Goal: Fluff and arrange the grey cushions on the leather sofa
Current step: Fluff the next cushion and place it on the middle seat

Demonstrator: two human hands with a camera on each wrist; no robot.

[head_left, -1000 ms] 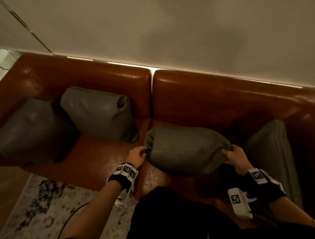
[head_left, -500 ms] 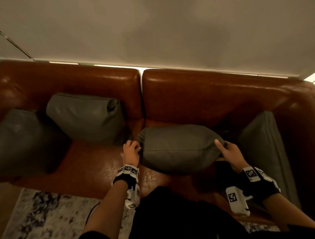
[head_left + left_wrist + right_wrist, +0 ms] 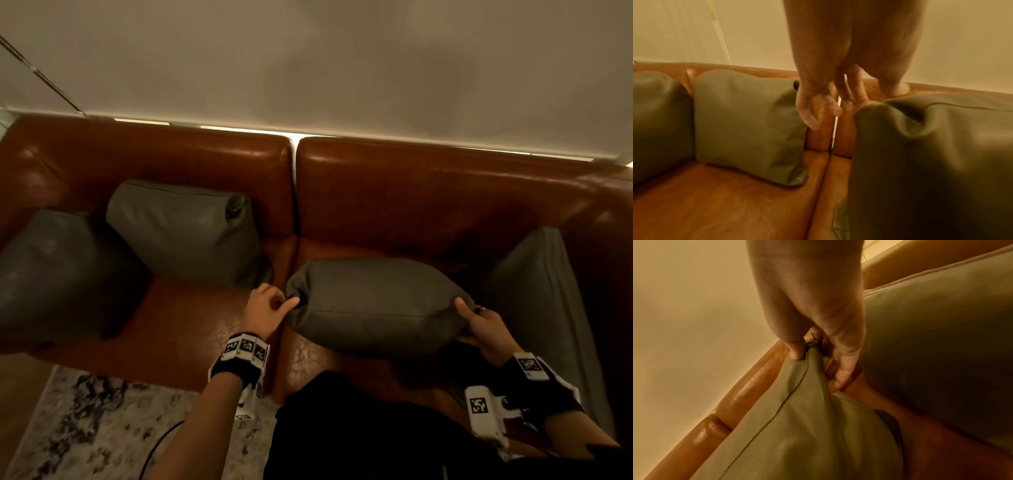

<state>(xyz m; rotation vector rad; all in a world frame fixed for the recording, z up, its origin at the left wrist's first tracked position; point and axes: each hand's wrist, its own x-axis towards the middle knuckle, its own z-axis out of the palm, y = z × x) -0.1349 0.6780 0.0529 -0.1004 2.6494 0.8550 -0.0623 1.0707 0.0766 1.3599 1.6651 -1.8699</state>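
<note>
A grey cushion (image 3: pixel 376 305) lies lengthwise over the right seat of the brown leather sofa (image 3: pixel 411 192). My left hand (image 3: pixel 284 301) pinches its puckered left corner beside the seat seam. In the left wrist view the fingers (image 3: pixel 857 97) curl at that corner of the cushion (image 3: pixel 931 162). My right hand (image 3: pixel 469 311) grips the right end, thumb on top. The right wrist view shows thumb and fingers of this hand (image 3: pixel 813 356) pinching the corner of the cushion (image 3: pixel 797 426).
Two more grey cushions (image 3: pixel 185 229) (image 3: pixel 61 274) lean against the left backrest and armrest. Another grey cushion (image 3: pixel 534 291) stands against the right armrest, close to my right hand. A patterned rug (image 3: pixel 102 428) with a dark cable (image 3: pixel 161 442) lies before the sofa.
Both hands stay on the cushion's two ends and the cushion has barely shifted. The head view has swung slightly.
</note>
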